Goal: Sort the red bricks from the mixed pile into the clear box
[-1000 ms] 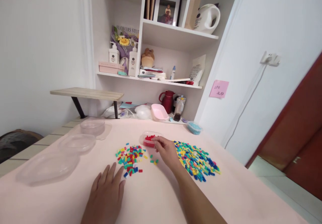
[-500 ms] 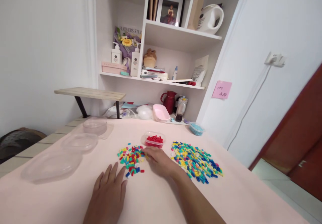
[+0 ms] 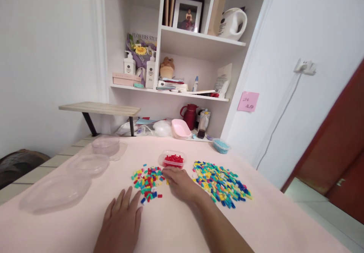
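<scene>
My left hand (image 3: 121, 222) lies palm down on the pink table, fingers apart, holding nothing. Just beyond its fingers is the smaller pile of small multicoloured plastic blocks (image 3: 146, 183). At that pile's right edge is my right hand (image 3: 180, 183), its fingers together and bent down among the blocks. Its thumb and anything in its fingertips are hidden. Right behind it stands a clear plastic box (image 3: 173, 164) with red blocks (image 3: 174, 159) in it. The larger pile of mixed blocks (image 3: 222, 183) spreads to the right of my right hand.
Clear lids (image 3: 55, 194) and a clear empty-looking tub (image 3: 105, 146) lie along the left side. A tub of light-blue pieces (image 3: 221, 146) stands at the back right. A pink basin (image 3: 181, 128), a dark-red jug (image 3: 190, 116) and a bottle (image 3: 203, 126) stand behind the table.
The view has shifted slightly. My right hand stays at the small pile's right edge, its fingertips barely moved. My left hand rests as before.
</scene>
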A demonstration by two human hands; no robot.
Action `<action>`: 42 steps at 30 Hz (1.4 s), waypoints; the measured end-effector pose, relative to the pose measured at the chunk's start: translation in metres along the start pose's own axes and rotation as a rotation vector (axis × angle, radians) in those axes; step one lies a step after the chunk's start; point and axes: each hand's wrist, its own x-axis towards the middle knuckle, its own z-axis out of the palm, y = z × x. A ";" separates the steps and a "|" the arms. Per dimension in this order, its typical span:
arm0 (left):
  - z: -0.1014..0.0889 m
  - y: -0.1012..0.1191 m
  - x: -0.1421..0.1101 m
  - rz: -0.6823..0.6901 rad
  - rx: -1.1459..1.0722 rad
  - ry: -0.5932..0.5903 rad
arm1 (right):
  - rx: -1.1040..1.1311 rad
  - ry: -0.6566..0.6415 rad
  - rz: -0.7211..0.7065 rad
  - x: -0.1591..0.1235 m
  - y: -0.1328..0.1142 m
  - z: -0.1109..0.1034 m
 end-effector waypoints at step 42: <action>-0.004 0.002 -0.002 -0.012 -0.001 -0.037 | 0.012 0.022 -0.011 0.000 -0.011 -0.006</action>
